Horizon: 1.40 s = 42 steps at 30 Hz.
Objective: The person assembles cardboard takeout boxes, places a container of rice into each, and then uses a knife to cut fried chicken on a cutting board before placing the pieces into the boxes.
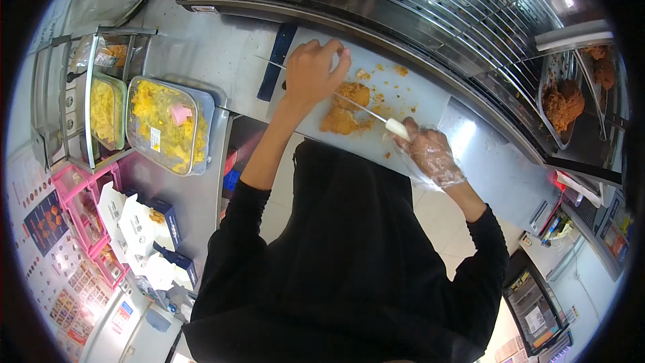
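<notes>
My right hand [428,154], in a clear plastic glove, is closed around the white handle of a long thin-bladed tool [399,129], whose kind I cannot settle. The blade runs leftward over pieces of breaded fried food [347,108] on a white cutting board [428,96], passes by my left hand, and its thin end seems to reach out beyond it. My bare left hand [315,70] is over the board's left part, fingers curled; whether it touches the blade is unclear. Crumbs and oily stains lie around the food. A small dark object shows partly behind my left wrist.
A dark blue strip [277,63] lies left of the board. Farther left are a lidded container of yellow food [166,126], a metal rack [90,106] and open white boxes [136,227]. A display case with wire racks [453,15] and fried chicken [564,106] edges the counter.
</notes>
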Each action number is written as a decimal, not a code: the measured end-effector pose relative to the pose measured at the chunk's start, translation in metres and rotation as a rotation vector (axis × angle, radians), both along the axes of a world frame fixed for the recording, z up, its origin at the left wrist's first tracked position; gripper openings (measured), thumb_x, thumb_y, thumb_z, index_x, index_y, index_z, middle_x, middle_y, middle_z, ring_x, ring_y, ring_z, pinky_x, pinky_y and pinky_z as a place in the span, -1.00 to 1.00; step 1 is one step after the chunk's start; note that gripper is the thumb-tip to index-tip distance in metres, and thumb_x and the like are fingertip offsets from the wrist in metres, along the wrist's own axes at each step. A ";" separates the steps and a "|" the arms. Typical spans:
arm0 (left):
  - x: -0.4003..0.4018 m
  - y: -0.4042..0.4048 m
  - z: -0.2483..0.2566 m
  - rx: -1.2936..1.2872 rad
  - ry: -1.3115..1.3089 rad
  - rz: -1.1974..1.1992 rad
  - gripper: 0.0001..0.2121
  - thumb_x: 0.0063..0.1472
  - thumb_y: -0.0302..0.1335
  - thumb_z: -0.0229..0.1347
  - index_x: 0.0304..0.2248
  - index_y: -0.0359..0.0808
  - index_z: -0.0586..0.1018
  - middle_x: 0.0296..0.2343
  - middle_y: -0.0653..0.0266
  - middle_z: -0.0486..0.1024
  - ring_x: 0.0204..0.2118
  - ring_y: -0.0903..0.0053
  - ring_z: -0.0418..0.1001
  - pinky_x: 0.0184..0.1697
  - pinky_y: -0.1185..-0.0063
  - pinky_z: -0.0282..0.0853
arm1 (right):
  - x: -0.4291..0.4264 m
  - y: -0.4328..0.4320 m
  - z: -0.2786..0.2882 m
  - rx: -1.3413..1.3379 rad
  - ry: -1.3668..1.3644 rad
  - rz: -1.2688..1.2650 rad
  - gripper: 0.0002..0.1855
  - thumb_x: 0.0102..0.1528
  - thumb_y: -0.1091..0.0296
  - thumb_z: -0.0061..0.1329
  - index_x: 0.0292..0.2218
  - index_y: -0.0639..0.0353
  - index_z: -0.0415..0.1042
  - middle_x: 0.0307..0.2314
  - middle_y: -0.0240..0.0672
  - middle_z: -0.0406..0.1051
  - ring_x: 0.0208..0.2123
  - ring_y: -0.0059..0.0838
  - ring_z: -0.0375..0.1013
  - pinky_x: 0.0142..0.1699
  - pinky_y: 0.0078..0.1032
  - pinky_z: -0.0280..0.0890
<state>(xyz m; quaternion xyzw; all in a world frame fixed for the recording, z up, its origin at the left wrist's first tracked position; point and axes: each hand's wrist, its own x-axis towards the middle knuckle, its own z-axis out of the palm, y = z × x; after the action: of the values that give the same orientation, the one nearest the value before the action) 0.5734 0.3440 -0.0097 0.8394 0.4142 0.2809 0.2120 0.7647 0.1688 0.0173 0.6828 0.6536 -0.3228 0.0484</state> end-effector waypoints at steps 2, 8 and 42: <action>0.001 0.005 -0.013 0.001 0.008 0.023 -0.80 0.06 -0.31 0.05 -0.59 -0.25 0.49 -0.77 0.16 0.31 -0.67 0.25 0.34 -0.56 0.38 0.24 | 0.001 0.007 -0.006 0.016 -0.010 0.029 -0.50 0.14 -0.07 -0.23 -0.14 0.24 0.26 -0.67 -0.05 0.41 -0.56 -0.05 0.47 -0.43 -0.22 0.38; -0.004 -0.002 -0.030 -0.046 0.124 0.124 -0.74 0.11 -0.28 0.01 -0.59 -0.28 0.51 -0.77 0.19 0.36 -0.65 0.28 0.36 -0.54 0.40 0.25 | 0.005 0.011 -0.014 -0.019 -0.048 0.083 -0.57 0.13 -0.01 -0.19 -0.20 0.21 0.27 -0.67 -0.06 0.40 -0.58 -0.07 0.45 -0.46 -0.18 0.35; -0.015 0.017 -0.053 -0.146 0.159 0.165 -0.68 0.12 -0.26 -0.03 -0.65 -0.29 0.49 -0.77 0.12 0.39 -0.69 0.19 0.40 -0.59 0.37 0.29 | 0.005 0.041 -0.046 -0.015 -0.079 0.151 -0.56 0.12 0.00 -0.17 -0.14 0.20 0.26 -0.64 -0.02 0.41 -0.55 0.02 0.44 -0.42 -0.16 0.37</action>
<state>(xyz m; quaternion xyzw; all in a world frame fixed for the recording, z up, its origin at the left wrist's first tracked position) 0.5588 0.3606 -0.0628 0.8045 0.5166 0.1991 0.2153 0.7693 0.2099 -0.0282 0.6433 0.6984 -0.2962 0.1034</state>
